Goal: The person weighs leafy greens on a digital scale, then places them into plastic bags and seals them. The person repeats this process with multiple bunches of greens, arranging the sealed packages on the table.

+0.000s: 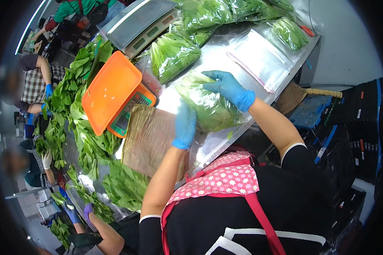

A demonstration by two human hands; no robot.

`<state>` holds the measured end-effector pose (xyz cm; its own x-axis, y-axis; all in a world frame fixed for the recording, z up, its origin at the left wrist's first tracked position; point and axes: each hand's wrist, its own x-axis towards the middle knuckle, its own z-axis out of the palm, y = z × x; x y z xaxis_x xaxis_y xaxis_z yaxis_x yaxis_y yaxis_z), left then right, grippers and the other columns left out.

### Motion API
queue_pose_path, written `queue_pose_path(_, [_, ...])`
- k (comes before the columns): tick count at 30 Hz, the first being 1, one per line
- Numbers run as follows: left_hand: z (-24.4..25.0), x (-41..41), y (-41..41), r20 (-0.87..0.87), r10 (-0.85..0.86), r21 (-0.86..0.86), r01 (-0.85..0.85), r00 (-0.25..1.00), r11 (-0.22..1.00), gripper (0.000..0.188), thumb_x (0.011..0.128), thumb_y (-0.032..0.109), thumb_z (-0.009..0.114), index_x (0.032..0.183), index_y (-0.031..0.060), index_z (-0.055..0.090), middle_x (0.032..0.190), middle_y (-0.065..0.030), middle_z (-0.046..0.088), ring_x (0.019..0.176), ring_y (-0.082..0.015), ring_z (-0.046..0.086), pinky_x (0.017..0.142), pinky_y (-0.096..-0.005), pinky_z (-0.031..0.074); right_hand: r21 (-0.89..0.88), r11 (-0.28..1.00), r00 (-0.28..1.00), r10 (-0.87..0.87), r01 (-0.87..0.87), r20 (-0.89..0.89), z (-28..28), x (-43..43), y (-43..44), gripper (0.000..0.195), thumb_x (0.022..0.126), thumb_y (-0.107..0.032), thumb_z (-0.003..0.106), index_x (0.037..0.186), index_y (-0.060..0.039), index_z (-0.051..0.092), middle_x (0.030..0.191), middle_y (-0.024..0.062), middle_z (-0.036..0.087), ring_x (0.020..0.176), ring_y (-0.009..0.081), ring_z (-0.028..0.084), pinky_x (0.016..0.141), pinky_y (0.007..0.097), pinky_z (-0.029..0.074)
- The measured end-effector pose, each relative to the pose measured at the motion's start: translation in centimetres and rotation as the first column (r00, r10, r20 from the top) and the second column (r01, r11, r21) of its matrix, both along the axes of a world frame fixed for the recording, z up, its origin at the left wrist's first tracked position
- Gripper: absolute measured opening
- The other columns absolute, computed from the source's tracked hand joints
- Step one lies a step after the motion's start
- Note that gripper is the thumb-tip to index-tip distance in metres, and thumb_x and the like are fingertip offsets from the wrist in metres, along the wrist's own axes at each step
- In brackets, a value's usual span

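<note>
A clear plastic bag of leafy greens (209,108) is held between my two blue-gloved hands over the metal table (210,57). My left hand (185,124) presses along the bag's left side, slightly blurred. The fingers of my right hand (228,89) rest on its upper right, near the pale stem ends. Just left of my left hand lies a brown, wrinkled board or folded sheet (150,140). Beyond the bag sits another filled bag of greens (175,57). To the right is a stack of flat clear plastic bags (260,57).
An orange digital scale (113,92) stands at left, with a larger metal-topped scale (142,20) behind it. Loose greens (89,143) cover the table's left part. Several filled bags (207,14) lie at the back. Orange-handled scissors (306,31) rest near the right edge. Co-workers' gloved hands (47,159) are at far left.
</note>
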<state>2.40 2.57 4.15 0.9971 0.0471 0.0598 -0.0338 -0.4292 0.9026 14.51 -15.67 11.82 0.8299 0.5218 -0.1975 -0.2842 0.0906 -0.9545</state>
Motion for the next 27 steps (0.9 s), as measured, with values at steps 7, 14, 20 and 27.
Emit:
queue_pose_path(7, [7.2,-5.0,6.1,-0.364,-0.194,-0.892,-0.281,0.911,0.354,0.088,0.087,0.074,0.029,0.143,0.0068,0.034,0.139,-0.0155,0.046,0.126,-0.0318,0.046,0.106,-0.0476,0.037,-0.371,0.893,0.256,0.433,-0.257,0.864,7.5,-11.6,2.4,0.045,0.082,-0.021,0.067,0.126,-0.0139,0.058,0.109,0.0088,0.061,0.095,0.0253,0.061,0.088,0.0367,0.048])
queue_pose_path(14, [2.9,-8.4,8.7,-0.397,-0.262,-0.918,-0.374,0.880,0.134,0.085,0.088,0.074,0.026,0.141,0.0091,0.039,0.138,-0.0142,0.048,0.124,-0.0318,0.049,0.104,-0.0481,0.040,-0.518,0.830,0.900,0.046,0.208,0.434,-6.0,-8.2,-1.3,0.042,0.087,-0.028,0.067,0.115,0.0022,0.060,0.108,0.0144,0.065,0.095,0.0240,0.063,0.085,0.0340,0.050])
queue_pose_path(20, [4.2,-8.0,6.8,-0.497,-0.077,-0.847,-0.464,0.864,0.259,0.071,0.088,0.067,0.046,0.130,0.0102,0.051,0.125,-0.0142,0.058,0.114,-0.0295,0.056,0.097,-0.0453,0.047,-0.099,0.987,0.986,0.112,-0.124,-0.120,-3.4,-9.4,0.4,0.046,0.085,-0.020,0.071,0.121,0.0044,0.055,0.110,0.0093,0.064,0.097,0.0153,0.060,0.086,0.0273,0.049])
queue_pose_path(27, [4.8,-6.8,5.4,-0.590,-0.006,-0.660,-0.478,0.807,0.579,0.053,0.096,0.052,0.043,0.124,0.0088,0.057,0.113,-0.0076,0.064,0.096,-0.0180,0.064,0.081,-0.0332,0.054,-0.056,0.979,0.971,0.184,-0.194,-0.153,-1.3,-12.1,-1.3,0.045,0.083,-0.017,0.073,0.121,0.0025,0.058,0.116,0.0091,0.064,0.102,0.0166,0.060,0.094,0.0303,0.046])
